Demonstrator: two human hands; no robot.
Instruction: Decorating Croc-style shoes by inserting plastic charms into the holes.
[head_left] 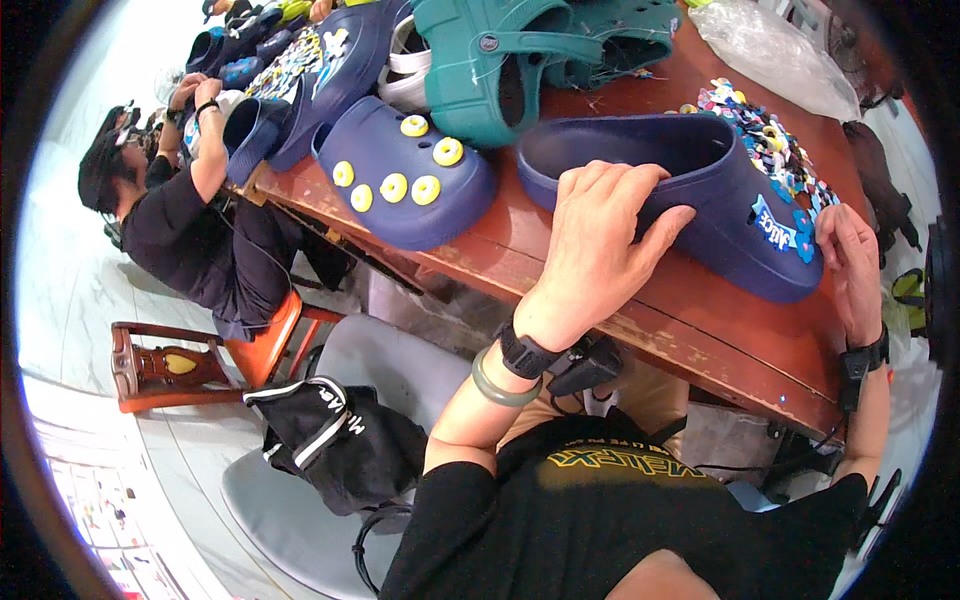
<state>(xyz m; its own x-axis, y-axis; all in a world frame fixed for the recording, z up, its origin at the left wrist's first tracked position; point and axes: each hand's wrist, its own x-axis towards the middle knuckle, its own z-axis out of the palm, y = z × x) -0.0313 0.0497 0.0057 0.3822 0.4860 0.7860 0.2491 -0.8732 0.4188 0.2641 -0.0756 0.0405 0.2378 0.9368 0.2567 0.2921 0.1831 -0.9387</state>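
A large navy foam clog (740, 235) lies on the brown wooden table, its toe toward the right. My left hand (595, 245) grips its near rim, with the fingers over the edge into the opening and the thumb along the side. At the toe, my right hand (850, 245) is closed with its fingertips pressed together; whatever they pinch is hidden. A blue banner-shaped charm (773, 224) and a blue figure charm (803, 238) are fixed on the toe beside that hand. To the left stands another navy clog (420, 190) with several yellow ring-shaped charms on it.
A pile of small colourful charms (765, 140) lies behind the clog, near a clear plastic bag (770, 50). Teal clogs (490, 75) stand at the back. At left a co-worker (180, 200) sits; a grey chair (260, 510) holds a black bag (345, 440).
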